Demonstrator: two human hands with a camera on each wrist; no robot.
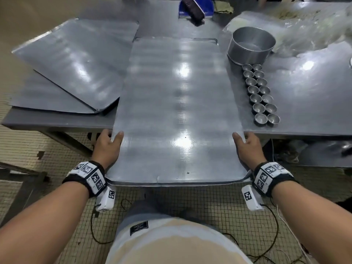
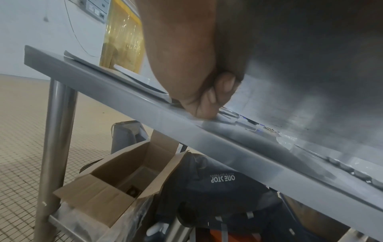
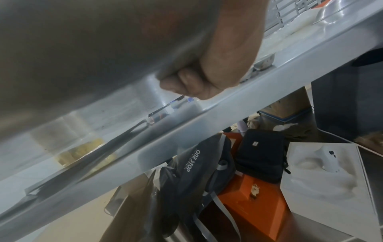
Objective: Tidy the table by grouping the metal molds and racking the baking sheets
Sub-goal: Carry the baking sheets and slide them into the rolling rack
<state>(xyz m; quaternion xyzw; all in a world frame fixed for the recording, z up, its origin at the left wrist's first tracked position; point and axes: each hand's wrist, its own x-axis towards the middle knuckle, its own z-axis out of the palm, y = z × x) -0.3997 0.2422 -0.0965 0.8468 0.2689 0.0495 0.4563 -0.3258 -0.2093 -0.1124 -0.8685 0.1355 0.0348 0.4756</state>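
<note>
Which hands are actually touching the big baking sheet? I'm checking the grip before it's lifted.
Touching, both. The head view shows the left hand and right hand gripping the baking sheet by its side edges, thumbs on top.

the big baking sheet [image 1: 177, 111] fills the middle of the table [image 1: 57, 122] and sticks out past its near edge. left of the sheet, two more sheets [image 1: 76, 61] overlap, leaving only a bare strip of table along the near edge. right of the sheet, just beside its edge, a double row of small molds [image 1: 260, 94] and a round pan [image 1: 250, 47] block the way. under the table, an open box [image 2: 116, 183] and a dark bag [image 2: 217, 185] crowd the space
</note>
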